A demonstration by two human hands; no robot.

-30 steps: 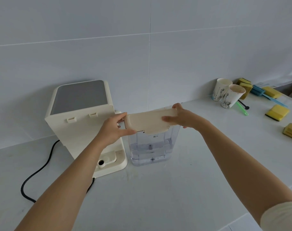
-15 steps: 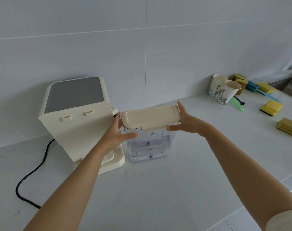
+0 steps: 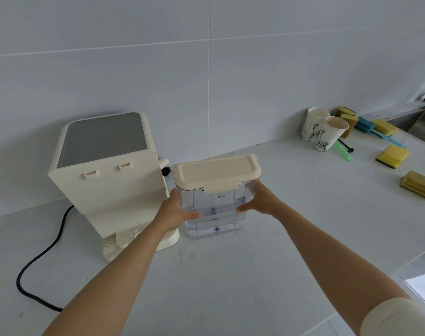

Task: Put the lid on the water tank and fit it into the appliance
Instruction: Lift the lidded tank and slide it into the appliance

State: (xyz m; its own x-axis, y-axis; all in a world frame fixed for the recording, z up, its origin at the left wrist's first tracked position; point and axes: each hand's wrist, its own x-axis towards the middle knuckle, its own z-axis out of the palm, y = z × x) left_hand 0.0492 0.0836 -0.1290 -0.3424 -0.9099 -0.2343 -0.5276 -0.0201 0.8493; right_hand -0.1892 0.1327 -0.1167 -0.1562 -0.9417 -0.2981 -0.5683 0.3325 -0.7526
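Head view: I can't see the fingers behind the clear water tank, lid on, standing on the counter beside the appliance; left hand and right hand clasp its sides, thumbs forward.

You will find one legible marking: on the clear front wall of the water tank, just under the lid latch, small dark characters reading "最大" beside a short level line. The paper cups on the table carry printed drawings; any lettering there is too small to read.
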